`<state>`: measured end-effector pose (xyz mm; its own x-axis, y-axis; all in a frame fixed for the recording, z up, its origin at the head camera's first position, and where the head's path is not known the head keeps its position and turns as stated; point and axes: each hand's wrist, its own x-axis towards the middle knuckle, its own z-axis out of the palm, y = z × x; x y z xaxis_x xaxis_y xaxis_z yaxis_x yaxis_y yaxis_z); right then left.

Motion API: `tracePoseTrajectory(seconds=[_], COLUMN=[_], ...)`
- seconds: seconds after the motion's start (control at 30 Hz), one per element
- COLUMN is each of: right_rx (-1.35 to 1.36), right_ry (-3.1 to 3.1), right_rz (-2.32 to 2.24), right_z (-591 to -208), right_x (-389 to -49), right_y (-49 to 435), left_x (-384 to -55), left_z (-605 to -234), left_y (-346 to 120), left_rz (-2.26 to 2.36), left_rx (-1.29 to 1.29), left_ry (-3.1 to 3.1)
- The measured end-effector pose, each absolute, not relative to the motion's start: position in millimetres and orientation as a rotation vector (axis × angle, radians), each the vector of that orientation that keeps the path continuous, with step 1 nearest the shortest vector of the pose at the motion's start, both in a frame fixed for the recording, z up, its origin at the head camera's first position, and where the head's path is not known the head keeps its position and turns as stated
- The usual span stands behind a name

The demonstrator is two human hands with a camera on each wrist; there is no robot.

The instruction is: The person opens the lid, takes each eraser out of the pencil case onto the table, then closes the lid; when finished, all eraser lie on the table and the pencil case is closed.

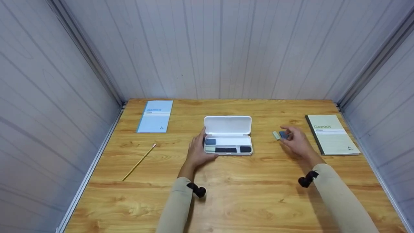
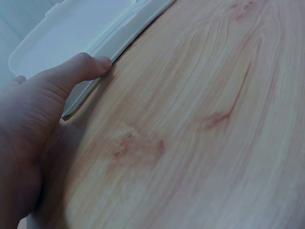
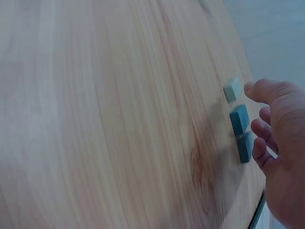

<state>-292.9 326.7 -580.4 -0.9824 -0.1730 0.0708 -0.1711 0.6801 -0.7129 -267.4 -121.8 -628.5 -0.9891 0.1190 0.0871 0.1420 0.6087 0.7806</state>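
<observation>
A white pencil case (image 1: 228,124) stands with its lid up in the middle of the wooden table. My left hand (image 1: 198,150) grips its left end, the thumb along the front edge and the fingers at the side. Inside lie a blue block (image 1: 210,141), a pale green block (image 1: 210,149) and dark pieces (image 1: 225,150). To the right, my right hand (image 1: 297,142) hovers with bent fingers beside small eraser-like blocks. In the right wrist view these are a pale green block (image 3: 232,89), a blue block (image 3: 239,119) and a darker block (image 3: 245,147), all apart from the fingertips.
A pencil (image 1: 139,162) lies on the left of the table. Behind it is a light blue notebook (image 1: 155,118). At the right lies a cream notebook (image 1: 334,137) with a dark spine. Pale panelled walls (image 1: 220,48) stand at the back and sides.
</observation>
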Motion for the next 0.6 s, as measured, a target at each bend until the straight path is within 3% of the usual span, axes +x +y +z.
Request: tracePoseTrajectory(seconds=[0.6], right_rx=[-0.505], right_ry=[2.797], right_rz=[-1.26], right_z=[-581], right_x=[-294], right_y=[241], left_x=[-267], left_z=[-629], left_y=[-123], left_rz=[-1.38], left_rx=[-0.252], left_ry=[-2.787])
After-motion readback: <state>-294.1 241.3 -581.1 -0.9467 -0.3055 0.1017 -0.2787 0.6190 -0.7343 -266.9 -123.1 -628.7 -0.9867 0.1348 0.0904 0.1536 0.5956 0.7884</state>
